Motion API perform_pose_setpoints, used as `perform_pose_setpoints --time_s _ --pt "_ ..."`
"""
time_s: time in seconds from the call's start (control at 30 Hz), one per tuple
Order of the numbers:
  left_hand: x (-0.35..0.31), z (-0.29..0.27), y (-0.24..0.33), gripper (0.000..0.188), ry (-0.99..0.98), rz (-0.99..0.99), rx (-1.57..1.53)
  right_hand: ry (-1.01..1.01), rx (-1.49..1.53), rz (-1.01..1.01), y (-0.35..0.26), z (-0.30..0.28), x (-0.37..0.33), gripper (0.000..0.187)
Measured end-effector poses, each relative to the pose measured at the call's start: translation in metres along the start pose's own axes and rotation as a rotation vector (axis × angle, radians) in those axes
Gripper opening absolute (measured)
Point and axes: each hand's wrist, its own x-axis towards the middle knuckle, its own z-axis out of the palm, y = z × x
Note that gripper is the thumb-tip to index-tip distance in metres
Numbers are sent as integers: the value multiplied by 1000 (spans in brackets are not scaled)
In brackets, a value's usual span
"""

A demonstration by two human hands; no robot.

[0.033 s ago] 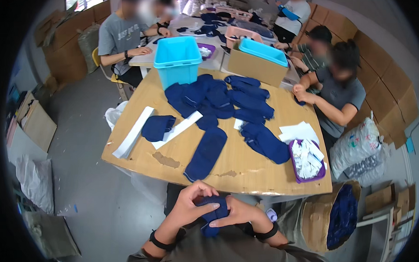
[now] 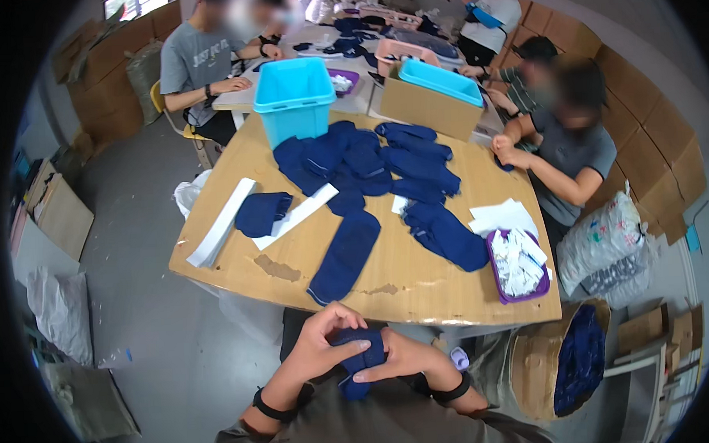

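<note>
Relative to the earlier frame, the tabletop and its contents sit slightly higher and farther left in the view; hand posture is unchanged. The left hand [image 2: 333,343] clamps a folded navy-blue fabric piece [image 2: 363,360] with its thumb across the front, upper fingers curled. The right hand [image 2: 402,354] grips the same piece lower down, thumb flat on the cloth, fingers mostly hidden. The piece is located before the torso, just short of the near edge of the tan wood-grain table [image 2: 451,296]. Nearest on the table: a flat, elongated navy fabric piece [image 2: 344,257] with rounded ends, matte in texture. Behind it: a soft, crumpled navy fabric pile [image 2: 360,163]. At right: a purple plastic tub [image 2: 525,296], rectangular, filled with small white slips [image 2: 518,263].
</note>
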Motion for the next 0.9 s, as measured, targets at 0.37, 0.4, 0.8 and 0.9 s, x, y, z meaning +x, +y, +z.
perform_pose_setpoints --time_s 0.37,0.4,0.8,0.9 --pt "3 10 9 45 -26 231 -95 304 -76 -3 -1 -7 -8 34" --pt "3 10 8 46 -55 199 -222 298 -72 -10 0 -8 -8 29" --pt "5 2 19 25 -8 264 79 -174 -68 6 -29 -30 -17 29" --pt "1 6 20 22 -80 258 120 285 -94 75 -16 -38 -17 32"
